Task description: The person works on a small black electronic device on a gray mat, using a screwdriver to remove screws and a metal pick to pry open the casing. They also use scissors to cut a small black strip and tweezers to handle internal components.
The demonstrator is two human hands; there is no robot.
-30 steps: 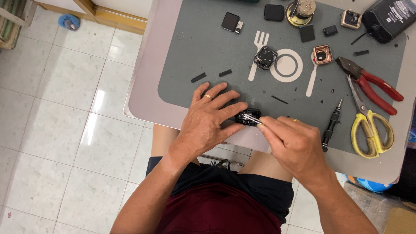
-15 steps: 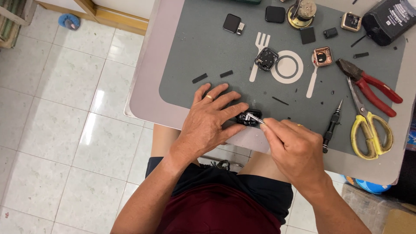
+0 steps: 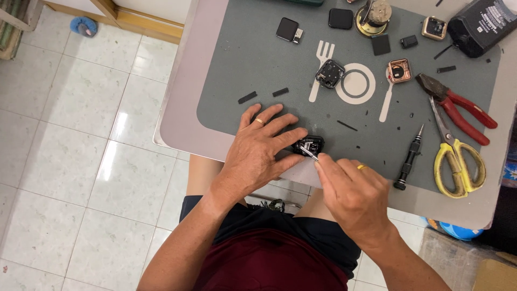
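Left hand (image 3: 258,148) flat on grey mat (image 3: 258,59), fingers pinning small black watch case (image 3: 308,145) at worktop near edge. Right hand (image 3: 353,194) grip pinched on thin metal tool (image 3: 309,154), tip touching case. Black screwdriver (image 3: 408,160) lies near, right.

Two hands (image 3: 258,153), one pair of pliers (image 3: 458,108), one pair of scissors (image 3: 458,161), one screwdriver (image 3: 409,159).

The left hand (image 3: 258,153) lies palm down near the surface's front edge, fingers spread and pointing right, a ring on one finger. The right hand (image 3: 353,196) sits just beside it, fingers pinched together in a closed grip, forearm angled back toward the body.
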